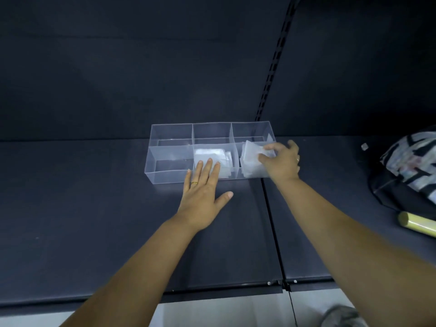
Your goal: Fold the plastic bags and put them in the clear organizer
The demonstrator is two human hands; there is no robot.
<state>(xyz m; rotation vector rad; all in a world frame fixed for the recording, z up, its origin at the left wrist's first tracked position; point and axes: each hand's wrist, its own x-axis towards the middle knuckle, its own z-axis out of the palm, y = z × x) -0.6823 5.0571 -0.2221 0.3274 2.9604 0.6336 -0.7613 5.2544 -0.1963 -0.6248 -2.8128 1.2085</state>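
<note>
Plastic, clear and thin-walled, forms the organizer [169, 171], a long box open at the top, divided into six square compartments in two rows of three. Its long axis runs left to right along the matte dark shelf [94, 208], close to the back panel. Two bundles of folded bags, filmy and whitish, sit in the front row: the flat stack [210, 153] in the middle compartment and the upright stack [250, 159] in the right one; single bags are too blurred to count. The left hand [203, 194] lies flat, fingers straight and spread, tips against the organizer's front wall. The right hand [282, 160] curls its fingers round the upright stack's top. Well off to the right lie a patterned fabric bag [410, 161] and one glossy yellowish roll [417, 226]
</note>
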